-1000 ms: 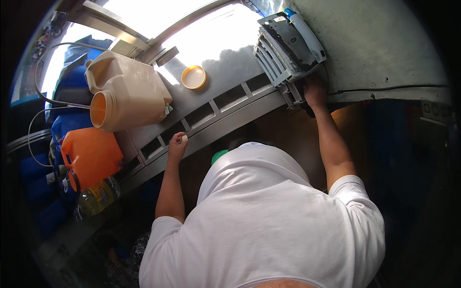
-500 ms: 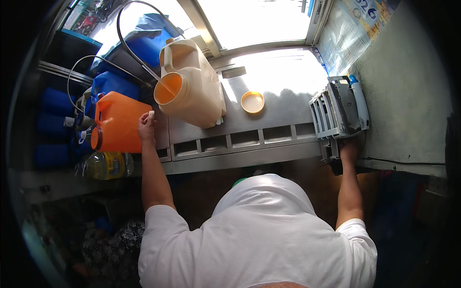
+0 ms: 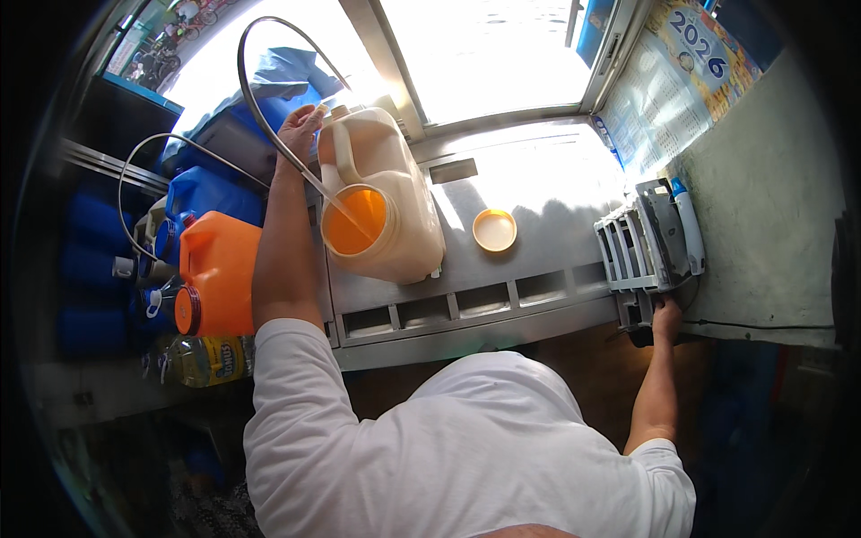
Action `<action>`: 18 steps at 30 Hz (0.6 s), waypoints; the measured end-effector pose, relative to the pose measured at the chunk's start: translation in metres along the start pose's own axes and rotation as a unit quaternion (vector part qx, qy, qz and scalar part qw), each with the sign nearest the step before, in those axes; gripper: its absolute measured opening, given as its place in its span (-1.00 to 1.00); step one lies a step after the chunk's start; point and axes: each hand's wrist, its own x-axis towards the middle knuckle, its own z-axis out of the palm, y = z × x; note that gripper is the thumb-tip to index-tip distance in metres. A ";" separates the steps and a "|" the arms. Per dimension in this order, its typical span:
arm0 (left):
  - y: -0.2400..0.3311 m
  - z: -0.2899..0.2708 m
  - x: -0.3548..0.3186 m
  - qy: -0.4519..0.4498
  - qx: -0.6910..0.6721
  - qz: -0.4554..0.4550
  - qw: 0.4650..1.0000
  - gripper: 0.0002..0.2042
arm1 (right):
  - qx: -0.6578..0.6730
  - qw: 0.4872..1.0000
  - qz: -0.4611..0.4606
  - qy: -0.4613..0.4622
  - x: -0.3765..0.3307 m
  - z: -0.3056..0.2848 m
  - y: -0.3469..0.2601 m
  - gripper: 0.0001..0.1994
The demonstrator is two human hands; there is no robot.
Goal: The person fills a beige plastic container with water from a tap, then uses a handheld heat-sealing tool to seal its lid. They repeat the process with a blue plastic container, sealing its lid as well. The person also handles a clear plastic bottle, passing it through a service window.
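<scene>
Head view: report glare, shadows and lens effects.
In the head view, glare whites out the window and part of the counter; in the head view, soft shadows lie beside the yellow lid; in the head view, rounded black corners betray the fisheye.

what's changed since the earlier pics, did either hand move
The left hand moved from the counter's front edge to beside the orange jug, then forward to the far end of the beige jug; whether it still holds the small pale piece is unclear. The right hand stayed at the grey slatted unit; both jugs and the yellow-rimmed lid stayed put.
</scene>
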 end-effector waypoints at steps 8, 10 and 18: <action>-0.014 0.017 0.043 -0.148 0.001 -0.070 0.987 -0.68 | 0.045 0.983 0.161 0.075 -0.011 -0.005 0.019 -0.78; -0.015 0.014 0.051 -0.190 -0.010 -0.084 0.978 -0.68 | 0.094 0.976 0.154 0.119 -0.012 -0.010 0.022 -0.75; -0.017 -0.003 0.059 -0.251 -0.006 -0.087 0.964 -0.60 | 0.336 0.920 0.059 0.193 -0.002 -0.073 -0.098 -0.75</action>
